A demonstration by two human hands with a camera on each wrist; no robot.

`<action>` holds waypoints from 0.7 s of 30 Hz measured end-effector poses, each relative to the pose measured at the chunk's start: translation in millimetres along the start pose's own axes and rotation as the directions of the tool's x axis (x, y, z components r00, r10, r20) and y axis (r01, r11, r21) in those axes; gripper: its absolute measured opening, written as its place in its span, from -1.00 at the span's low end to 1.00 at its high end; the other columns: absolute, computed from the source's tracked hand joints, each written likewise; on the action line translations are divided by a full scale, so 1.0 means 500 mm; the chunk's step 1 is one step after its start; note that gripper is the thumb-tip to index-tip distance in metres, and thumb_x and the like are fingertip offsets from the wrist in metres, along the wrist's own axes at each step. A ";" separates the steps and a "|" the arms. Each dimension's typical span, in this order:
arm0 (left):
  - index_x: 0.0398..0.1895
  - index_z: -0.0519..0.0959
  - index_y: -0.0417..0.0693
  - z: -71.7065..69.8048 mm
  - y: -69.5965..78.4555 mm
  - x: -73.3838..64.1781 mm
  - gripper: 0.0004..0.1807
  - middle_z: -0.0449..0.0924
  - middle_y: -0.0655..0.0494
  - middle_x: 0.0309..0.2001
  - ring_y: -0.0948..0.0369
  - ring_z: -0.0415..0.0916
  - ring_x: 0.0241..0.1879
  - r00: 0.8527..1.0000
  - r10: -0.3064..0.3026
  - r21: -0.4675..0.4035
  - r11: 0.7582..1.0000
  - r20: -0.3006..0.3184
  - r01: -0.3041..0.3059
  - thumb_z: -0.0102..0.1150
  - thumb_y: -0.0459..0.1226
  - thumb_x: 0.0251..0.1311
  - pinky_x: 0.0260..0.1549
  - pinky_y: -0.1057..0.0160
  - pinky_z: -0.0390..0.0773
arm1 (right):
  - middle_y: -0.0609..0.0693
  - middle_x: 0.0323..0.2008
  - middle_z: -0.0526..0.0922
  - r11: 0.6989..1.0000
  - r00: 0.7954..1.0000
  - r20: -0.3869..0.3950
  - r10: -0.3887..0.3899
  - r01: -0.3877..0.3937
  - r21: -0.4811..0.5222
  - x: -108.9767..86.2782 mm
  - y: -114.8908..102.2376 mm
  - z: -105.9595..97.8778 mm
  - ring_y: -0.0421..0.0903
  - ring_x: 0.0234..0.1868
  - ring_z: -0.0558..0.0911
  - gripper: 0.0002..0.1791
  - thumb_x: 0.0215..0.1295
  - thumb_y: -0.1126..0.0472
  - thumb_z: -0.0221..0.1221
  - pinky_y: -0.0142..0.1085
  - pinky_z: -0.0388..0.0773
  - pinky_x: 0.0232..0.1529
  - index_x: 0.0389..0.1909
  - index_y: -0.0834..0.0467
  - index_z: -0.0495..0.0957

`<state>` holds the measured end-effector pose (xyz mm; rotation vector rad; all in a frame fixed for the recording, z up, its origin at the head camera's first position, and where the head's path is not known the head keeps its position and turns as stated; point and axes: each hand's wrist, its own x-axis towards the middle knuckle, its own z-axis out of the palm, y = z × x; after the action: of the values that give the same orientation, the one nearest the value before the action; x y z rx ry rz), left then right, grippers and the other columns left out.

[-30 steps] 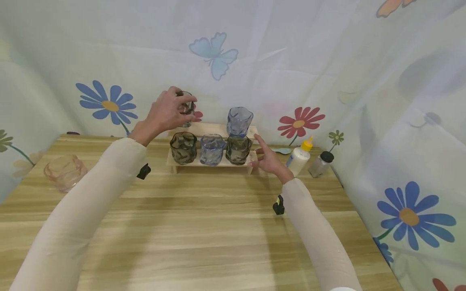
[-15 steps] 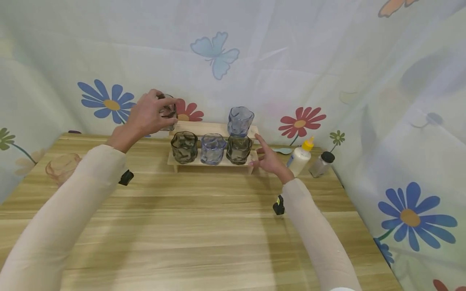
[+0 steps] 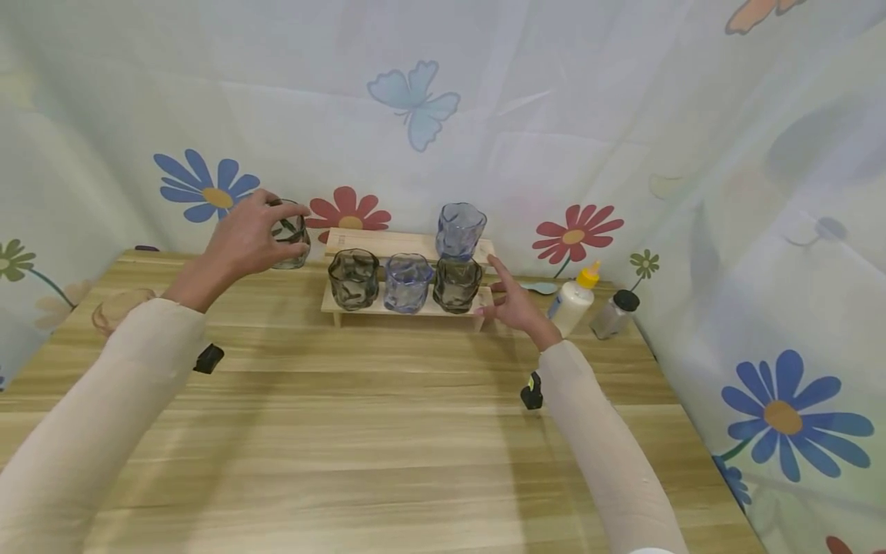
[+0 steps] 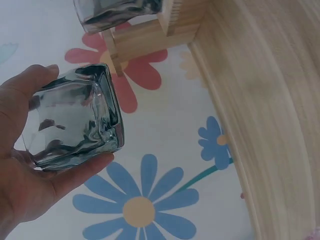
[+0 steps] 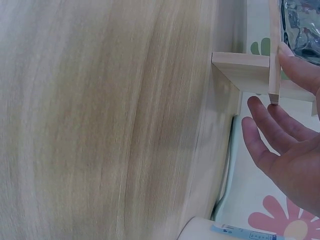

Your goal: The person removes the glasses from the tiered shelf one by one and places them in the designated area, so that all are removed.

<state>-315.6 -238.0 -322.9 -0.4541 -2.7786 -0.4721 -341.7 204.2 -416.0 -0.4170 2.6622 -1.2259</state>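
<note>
In the head view my left hand (image 3: 244, 237) grips a dark grey glass cup (image 3: 294, 242), left of the two-tier wooden rack (image 3: 381, 243). The left wrist view shows my thumb and fingers on opposite sides of this clear-walled cup (image 4: 75, 120), held off the table. My right hand (image 3: 514, 305) is at the rack's right end. In the right wrist view its thumb touches the lower shelf (image 5: 274, 75), and the other fingers are loosely bent beside the shelf end. Two grey cups (image 3: 354, 280) flank a blue cup (image 3: 407, 285) below; another blue cup (image 3: 460, 231) stands on the upper shelf.
A pink glass cup (image 3: 118, 308) stands at the table's left, partly behind my left sleeve. On the right are a white bottle with yellow nozzle (image 3: 573, 298), a black-lidded jar (image 3: 614, 315) and a pale blue spoon-like item (image 3: 540, 288). Flowered cloth (image 3: 526, 154) hangs behind the table.
My left hand has carried the grey cup leftward from above the upper shelf's left end, and lower, past the rack's side. The right hand stays at the rack's right end.
</note>
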 end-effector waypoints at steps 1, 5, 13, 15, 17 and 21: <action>0.30 0.50 -0.04 0.001 -0.005 -0.004 -0.38 0.34 -0.37 0.19 -0.30 0.42 0.04 1.000 -0.003 0.001 1.000 0.004 0.003 0.38 -0.11 0.16 -0.19 -0.33 0.51 | 0.43 0.37 0.29 1.000 1.000 -0.002 0.002 -0.002 0.002 0.000 0.001 0.000 0.37 0.22 0.52 0.15 0.26 0.32 0.33 0.14 0.53 0.15 0.62 -0.20 -0.25; 0.29 0.51 -0.04 0.002 -0.021 -0.019 -0.37 0.33 -0.39 0.20 -0.31 0.43 0.01 1.000 -0.015 0.012 1.000 0.015 0.015 0.40 -0.09 0.14 -0.25 -0.30 0.52 | 0.43 0.36 0.31 1.000 1.000 -0.011 -0.003 0.003 -0.007 0.001 0.002 0.000 0.37 0.20 0.54 0.15 0.25 0.30 0.35 0.14 0.55 0.12 0.62 -0.22 -0.25; 0.28 0.51 -0.06 0.001 -0.046 -0.046 -0.36 0.33 -0.39 0.22 -0.34 0.42 0.05 0.999 -0.019 0.036 0.999 0.039 0.017 0.41 -0.09 0.14 -0.24 -0.31 0.52 | 0.43 0.36 0.32 1.000 1.000 -0.012 0.000 0.000 -0.013 0.002 0.005 0.000 0.36 0.20 0.55 0.15 0.25 0.29 0.35 0.14 0.56 0.10 0.61 -0.24 -0.24; 0.29 0.50 -0.07 0.002 -0.054 -0.053 -0.36 0.34 -0.40 0.21 -0.34 0.42 0.04 0.999 -0.021 0.040 0.999 0.049 0.019 0.40 -0.07 0.15 -0.25 -0.31 0.51 | 0.42 0.36 0.32 1.000 1.000 -0.011 0.001 -0.001 -0.014 0.001 0.005 0.000 0.36 0.20 0.55 0.15 0.25 0.28 0.36 0.14 0.56 0.10 0.61 -0.25 -0.24; 0.29 0.50 -0.07 0.004 -0.061 -0.060 -0.35 0.35 -0.40 0.19 -0.33 0.43 0.02 0.998 -0.019 0.047 0.999 0.054 0.016 0.41 -0.05 0.14 -0.25 -0.30 0.51 | 0.42 0.35 0.33 1.000 1.000 -0.013 0.000 0.000 -0.019 0.001 0.004 0.000 0.36 0.19 0.56 0.15 0.25 0.28 0.36 0.14 0.56 0.10 0.61 -0.24 -0.24; 0.27 0.52 -0.10 0.010 -0.077 -0.077 -0.33 0.39 -0.39 0.12 -0.28 0.46 -0.03 0.999 -0.013 0.051 0.999 0.039 0.011 0.44 -0.07 0.10 -0.22 -0.26 0.51 | 0.42 0.35 0.33 1.000 1.000 -0.014 0.000 0.000 -0.026 0.001 0.003 -0.001 0.36 0.19 0.56 0.15 0.25 0.28 0.35 0.14 0.56 0.11 0.61 -0.23 -0.24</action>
<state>-295.2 -280.7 -350.4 -0.4396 -2.8256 -0.3989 -342.7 205.1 -416.8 -0.4135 2.6929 -1.1991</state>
